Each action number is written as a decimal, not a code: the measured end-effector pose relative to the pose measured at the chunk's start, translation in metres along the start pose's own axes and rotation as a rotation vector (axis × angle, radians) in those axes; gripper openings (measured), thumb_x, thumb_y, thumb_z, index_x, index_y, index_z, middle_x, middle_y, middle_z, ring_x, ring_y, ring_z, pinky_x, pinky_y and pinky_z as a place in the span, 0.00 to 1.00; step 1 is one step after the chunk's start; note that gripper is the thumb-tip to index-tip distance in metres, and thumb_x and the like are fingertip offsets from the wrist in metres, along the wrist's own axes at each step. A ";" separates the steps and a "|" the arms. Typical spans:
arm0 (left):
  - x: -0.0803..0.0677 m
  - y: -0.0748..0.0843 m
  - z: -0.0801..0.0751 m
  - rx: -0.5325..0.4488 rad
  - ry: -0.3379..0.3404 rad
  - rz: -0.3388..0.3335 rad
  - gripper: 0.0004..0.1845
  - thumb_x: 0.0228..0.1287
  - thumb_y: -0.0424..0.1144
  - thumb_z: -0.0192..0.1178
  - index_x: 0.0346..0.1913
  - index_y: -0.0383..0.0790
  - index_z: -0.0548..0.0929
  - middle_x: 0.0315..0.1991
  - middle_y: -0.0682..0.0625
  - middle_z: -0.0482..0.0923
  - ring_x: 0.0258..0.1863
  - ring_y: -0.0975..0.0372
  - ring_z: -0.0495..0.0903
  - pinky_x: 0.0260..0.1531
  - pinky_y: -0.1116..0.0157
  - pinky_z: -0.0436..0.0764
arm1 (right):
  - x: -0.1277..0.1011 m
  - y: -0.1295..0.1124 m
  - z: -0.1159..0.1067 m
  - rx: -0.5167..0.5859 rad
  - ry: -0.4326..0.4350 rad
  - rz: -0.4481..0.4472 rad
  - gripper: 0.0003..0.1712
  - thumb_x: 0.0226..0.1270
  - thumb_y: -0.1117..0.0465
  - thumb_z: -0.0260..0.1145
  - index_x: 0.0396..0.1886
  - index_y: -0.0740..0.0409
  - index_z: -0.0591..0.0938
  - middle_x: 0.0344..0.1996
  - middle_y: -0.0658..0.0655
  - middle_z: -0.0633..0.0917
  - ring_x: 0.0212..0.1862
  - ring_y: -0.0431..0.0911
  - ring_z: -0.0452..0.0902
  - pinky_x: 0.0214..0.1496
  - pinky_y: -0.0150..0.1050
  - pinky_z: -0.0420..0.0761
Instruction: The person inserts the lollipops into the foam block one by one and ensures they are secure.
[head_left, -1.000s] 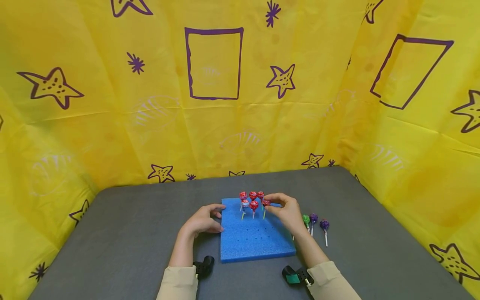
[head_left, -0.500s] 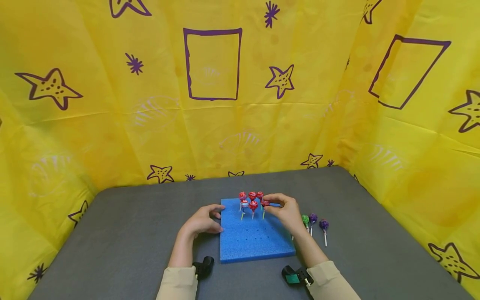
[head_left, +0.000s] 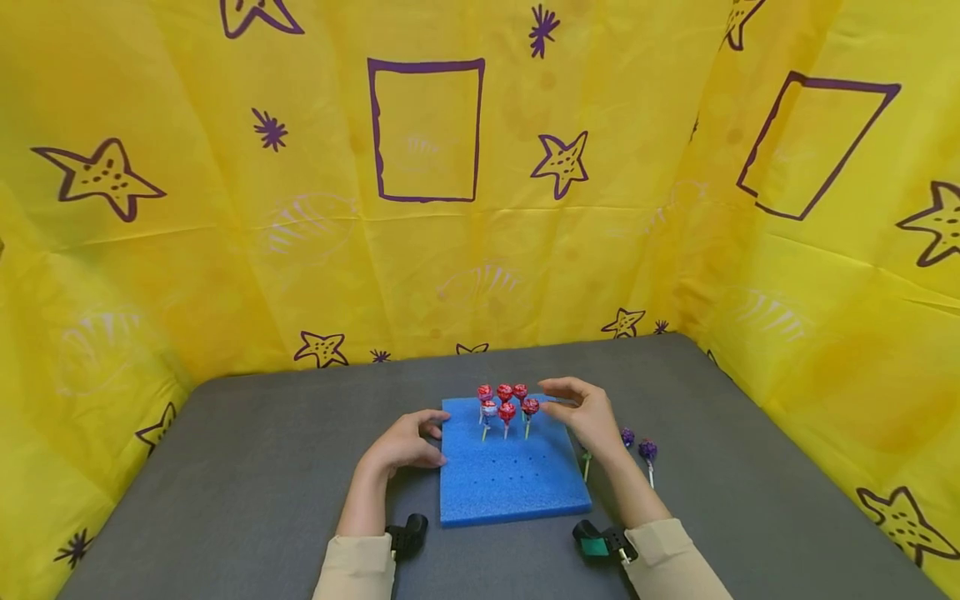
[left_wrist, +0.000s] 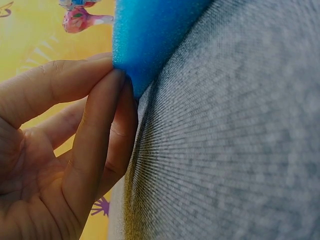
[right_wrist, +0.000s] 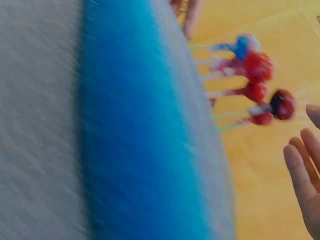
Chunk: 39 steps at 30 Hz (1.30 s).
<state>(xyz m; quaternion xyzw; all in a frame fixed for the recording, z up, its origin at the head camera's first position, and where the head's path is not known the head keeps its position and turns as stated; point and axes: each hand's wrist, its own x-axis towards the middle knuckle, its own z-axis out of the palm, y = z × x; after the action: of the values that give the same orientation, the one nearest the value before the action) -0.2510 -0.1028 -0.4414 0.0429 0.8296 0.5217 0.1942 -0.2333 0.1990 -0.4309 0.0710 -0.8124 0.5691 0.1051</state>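
Note:
Two rows of three wrapped lollipops stand upright on sticks in the far part of a blue foam block (head_left: 517, 498). The nearer row has a blue-and-white lollipop (head_left: 489, 409), a red one (head_left: 507, 412) and a dark red one (head_left: 530, 407). Beside the dark red lollipop, my right hand (head_left: 588, 417) holds nothing, thumb and fingers parted; the right wrist view shows its fingertips (right_wrist: 295, 150) apart from the candy (right_wrist: 283, 105). My left hand (head_left: 405, 439) touches the block's left edge with fingertips and thumb; in the left wrist view its fingers (left_wrist: 100, 115) press against the foam side (left_wrist: 145, 40).
Small holes (head_left: 512, 477) dot the block's nearer part. Right of it, purple lollipops (head_left: 647, 450) lie on the grey table (head_left: 285, 483), and a light green stick (head_left: 587, 467) shows beside my right wrist. Yellow patterned cloth (head_left: 420, 275) walls the back and sides.
My right hand has let go of the dark red lollipop and drawn back slightly right, now covering the green lollipop. The lollipop stays standing in the foam. My left hand keeps its place.

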 end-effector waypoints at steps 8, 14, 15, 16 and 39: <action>-0.001 -0.001 0.002 0.004 -0.002 -0.008 0.35 0.48 0.25 0.72 0.64 0.41 0.76 0.45 0.42 0.75 0.31 0.59 0.79 0.35 0.62 0.87 | 0.004 0.001 -0.036 -0.121 -0.009 0.044 0.23 0.61 0.58 0.72 0.56 0.58 0.83 0.52 0.64 0.86 0.54 0.54 0.83 0.51 0.34 0.83; 0.001 -0.002 0.003 0.008 -0.007 -0.001 0.36 0.49 0.25 0.71 0.64 0.40 0.76 0.46 0.42 0.74 0.32 0.59 0.80 0.35 0.63 0.87 | 0.005 0.002 -0.067 -0.192 0.024 0.060 0.24 0.64 0.55 0.71 0.58 0.59 0.82 0.55 0.66 0.84 0.55 0.52 0.83 0.51 0.29 0.80; 0.001 -0.002 0.003 0.007 -0.007 -0.001 0.36 0.49 0.25 0.71 0.64 0.40 0.76 0.46 0.42 0.74 0.32 0.59 0.80 0.35 0.64 0.87 | 0.004 0.003 -0.072 -0.198 0.029 0.068 0.24 0.64 0.55 0.70 0.58 0.59 0.81 0.55 0.65 0.84 0.54 0.49 0.83 0.51 0.27 0.79; 0.001 -0.002 0.002 0.007 -0.006 -0.005 0.36 0.49 0.26 0.71 0.64 0.40 0.76 0.46 0.42 0.74 0.32 0.59 0.80 0.35 0.64 0.86 | 0.004 0.003 -0.077 -0.204 0.032 0.076 0.24 0.64 0.54 0.70 0.58 0.59 0.81 0.55 0.65 0.84 0.52 0.44 0.83 0.50 0.26 0.79; 0.001 0.001 -0.002 0.001 -0.009 -0.005 0.36 0.49 0.25 0.71 0.65 0.41 0.75 0.46 0.42 0.74 0.32 0.59 0.80 0.36 0.64 0.86 | -0.014 0.025 -0.151 -0.259 -0.241 0.242 0.32 0.67 0.53 0.67 0.63 0.70 0.74 0.61 0.71 0.79 0.44 0.27 0.81 0.52 0.35 0.85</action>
<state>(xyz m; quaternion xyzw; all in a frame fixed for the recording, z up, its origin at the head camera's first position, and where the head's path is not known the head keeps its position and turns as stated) -0.2527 -0.1034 -0.4400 0.0433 0.8290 0.5208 0.1992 -0.2120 0.3492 -0.4077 0.0266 -0.8880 0.4559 -0.0537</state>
